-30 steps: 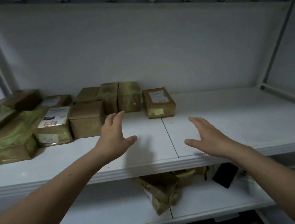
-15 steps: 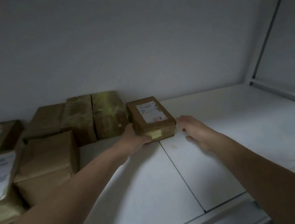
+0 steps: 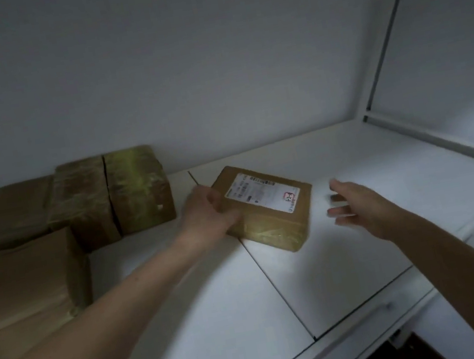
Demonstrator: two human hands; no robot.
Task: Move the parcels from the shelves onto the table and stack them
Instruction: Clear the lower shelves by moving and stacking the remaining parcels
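White shelf is carrying brown parcels. Left hand is gripping the labelled parcel by its left edge; it's lying flat mid-shelf. Right hand is hovering just beside it, fingers spread, touching nothing. Taped parcels are sitting left, against the wall.

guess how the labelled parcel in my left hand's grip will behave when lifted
Probably stiff: the labelled parcel shows crisp box edges where the left hand grips it. Low and flat on the shelf, it seems unlikely to tip. Its glossy tape may be slippery.
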